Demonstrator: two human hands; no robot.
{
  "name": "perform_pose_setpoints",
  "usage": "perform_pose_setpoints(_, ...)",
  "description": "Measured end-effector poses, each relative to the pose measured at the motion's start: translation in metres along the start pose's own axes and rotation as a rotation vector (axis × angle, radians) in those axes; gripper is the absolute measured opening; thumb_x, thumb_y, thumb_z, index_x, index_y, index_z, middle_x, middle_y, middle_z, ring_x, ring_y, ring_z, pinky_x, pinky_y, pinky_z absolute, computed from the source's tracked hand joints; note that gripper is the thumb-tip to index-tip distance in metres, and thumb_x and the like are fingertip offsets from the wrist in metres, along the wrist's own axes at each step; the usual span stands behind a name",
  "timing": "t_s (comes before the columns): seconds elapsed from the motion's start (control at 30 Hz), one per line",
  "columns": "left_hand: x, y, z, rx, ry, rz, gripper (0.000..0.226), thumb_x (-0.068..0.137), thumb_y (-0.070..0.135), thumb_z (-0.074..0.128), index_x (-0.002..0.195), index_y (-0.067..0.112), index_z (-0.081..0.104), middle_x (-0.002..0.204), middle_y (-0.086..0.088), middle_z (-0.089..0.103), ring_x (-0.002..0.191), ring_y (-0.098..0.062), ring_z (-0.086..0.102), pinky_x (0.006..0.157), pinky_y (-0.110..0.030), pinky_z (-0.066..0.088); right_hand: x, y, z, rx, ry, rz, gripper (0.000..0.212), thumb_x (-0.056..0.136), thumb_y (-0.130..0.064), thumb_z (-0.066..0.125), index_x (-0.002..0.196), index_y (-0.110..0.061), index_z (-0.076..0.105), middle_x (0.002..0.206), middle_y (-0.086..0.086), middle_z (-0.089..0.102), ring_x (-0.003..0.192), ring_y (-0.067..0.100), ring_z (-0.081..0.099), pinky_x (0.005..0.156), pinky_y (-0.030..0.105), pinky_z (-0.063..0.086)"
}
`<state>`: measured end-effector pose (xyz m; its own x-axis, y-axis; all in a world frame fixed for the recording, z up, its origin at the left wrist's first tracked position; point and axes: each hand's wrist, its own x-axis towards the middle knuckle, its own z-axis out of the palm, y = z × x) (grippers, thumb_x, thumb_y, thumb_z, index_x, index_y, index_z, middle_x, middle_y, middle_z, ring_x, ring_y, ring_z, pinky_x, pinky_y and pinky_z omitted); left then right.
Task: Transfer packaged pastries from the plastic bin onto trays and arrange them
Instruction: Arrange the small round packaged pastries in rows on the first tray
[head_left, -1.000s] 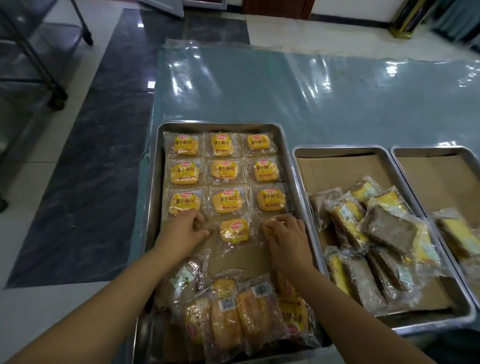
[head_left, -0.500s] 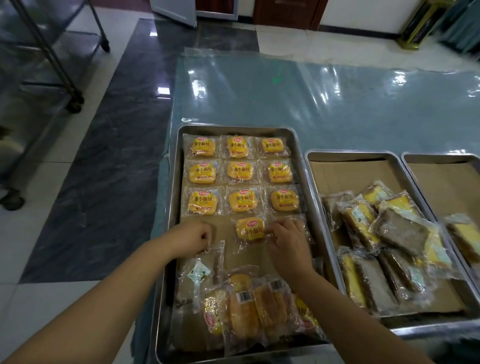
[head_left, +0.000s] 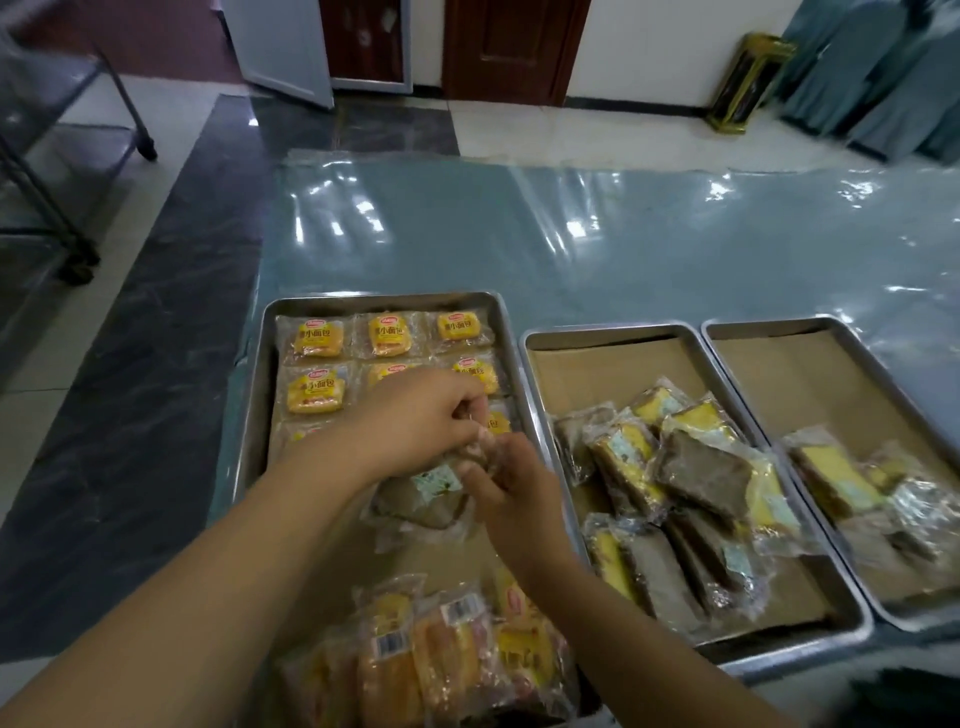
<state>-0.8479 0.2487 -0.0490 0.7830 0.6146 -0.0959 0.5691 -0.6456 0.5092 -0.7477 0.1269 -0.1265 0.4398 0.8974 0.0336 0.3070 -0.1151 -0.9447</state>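
Shiny plastic sheeting (head_left: 623, 249) covers the table. Over the middle of the left tray (head_left: 253, 415), just near of its rows of yellow bread packets (head_left: 317, 338), the left hand (head_left: 415, 421) grips a brown pastry packet (head_left: 421, 504) by its far edge. The right hand (head_left: 514, 493) seems to pinch it too.

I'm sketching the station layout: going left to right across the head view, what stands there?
Wheeled metal rack → left tray with yellow bread packs, over which left hand and right hand hold a brown cake packet → middle tray of piled cake slices → right tray.
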Motion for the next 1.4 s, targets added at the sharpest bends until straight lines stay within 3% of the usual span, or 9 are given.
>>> perform_pose_setpoints(0.13,0.036,0.047,0.028,-0.158,0.121,0.033,0.008,0.076,0.034,0.068,0.078,0.032,0.061,0.074,0.015,0.060,0.070,0.001,0.055,0.060,-0.028,0.047,0.012,0.020,-0.069,-0.033,0.134,0.001,0.021,0.082,-0.027,0.067,0.075,-0.036,0.050,0.065,-0.009,0.057,0.056,0.007,0.053,0.050,0.024,0.046)
perform_pose_setpoints(0.33,0.097,0.115,0.092,-0.104,0.167,0.125,0.013,0.081,0.027,0.067,0.090,0.036,0.065,0.088,0.018,0.054,0.089,-0.003,0.046,0.068,-0.021,0.035,0.026,0.070,-0.185,-0.173,0.242,0.069,0.032,0.079,-0.017,0.071,0.085,-0.041,0.051,0.078,-0.013,0.064,0.071,0.001,0.061,0.059,0.021,0.050)
perform_pose_setpoints(0.5,0.127,0.145,0.154,-0.087,0.069,0.101,0.014,0.080,0.018,0.067,0.084,0.030,0.064,0.094,0.010,0.060,0.096,-0.011,0.051,0.081,-0.029,0.043,0.036,0.111,-0.245,-0.406,0.083,0.063,0.029,0.076,-0.022,0.073,0.082,-0.035,0.048,0.088,-0.013,0.054,0.079,0.007,0.055,0.064,0.034,0.050)
perform_pose_setpoints(0.63,0.125,0.146,0.187,-0.007,-0.026,0.037,0.009,0.080,0.021,0.066,0.082,0.029,0.062,0.090,0.013,0.053,0.092,-0.009,0.050,0.073,-0.026,0.041,0.038,0.128,-0.268,-0.824,-0.152,-0.244,0.032,0.069,-0.050,0.067,0.083,-0.022,0.064,0.093,-0.005,0.065,0.083,0.019,0.058,0.070,0.035,0.048)
perform_pose_setpoints(0.73,0.119,0.143,0.193,0.005,-0.060,-0.005,0.006,0.082,0.022,0.065,0.085,0.027,0.064,0.090,0.011,0.058,0.088,-0.008,0.051,0.073,-0.026,0.042,0.043,0.128,-0.267,-0.928,-0.177,-0.347,0.039,0.077,-0.057,0.056,0.076,-0.020,0.069,0.085,-0.003,0.065,0.079,0.020,0.055,0.069,0.036,0.046)
perform_pose_setpoints(0.9,0.110,0.126,0.165,-0.097,0.043,-0.159,0.012,0.083,0.022,0.065,0.091,0.030,0.066,0.088,0.016,0.058,0.084,-0.005,0.055,0.070,-0.025,0.044,0.067,0.102,-0.238,-0.762,-0.149,-0.411,0.006,0.077,-0.017,0.071,0.074,-0.014,0.068,0.074,0.002,0.064,0.074,0.024,0.054,0.066,0.037,0.048)
perform_pose_setpoints(1.1,0.049,0.075,0.108,-0.141,0.254,-0.388,0.020,0.080,0.014,0.067,0.092,0.029,0.068,0.088,0.016,0.061,0.083,-0.005,0.058,0.070,-0.023,0.047,0.072,0.065,-0.173,-0.686,-0.380,-0.533,0.012,0.082,-0.022,0.064,0.092,-0.018,0.069,0.086,0.001,0.068,0.083,0.019,0.056,0.073,0.030,0.042)
perform_pose_setpoints(1.3,-0.037,0.023,0.073,-0.109,0.258,-0.592,0.018,0.081,0.015,0.068,0.093,0.028,0.067,0.091,0.012,0.062,0.083,-0.005,0.056,0.069,-0.022,0.047,0.050,0.040,-0.101,-0.607,-0.558,-0.556,0.012,0.085,-0.022,0.063,0.095,-0.020,0.068,0.083,0.002,0.066,0.082,0.020,0.056,0.065,0.027,0.041)
perform_pose_setpoints(1.4,-0.076,0.004,0.069,-0.078,0.205,-0.629,0.014,0.080,0.014,0.067,0.092,0.022,0.069,0.096,0.008,0.065,0.091,-0.012,0.060,0.079,-0.031,0.049,0.039,0.034,-0.070,-0.585,-0.620,-0.519,0.015,0.084,-0.023,0.063,0.098,-0.023,0.068,0.088,-0.002,0.067,0.084,0.017,0.057,0.066,0.023,0.040)
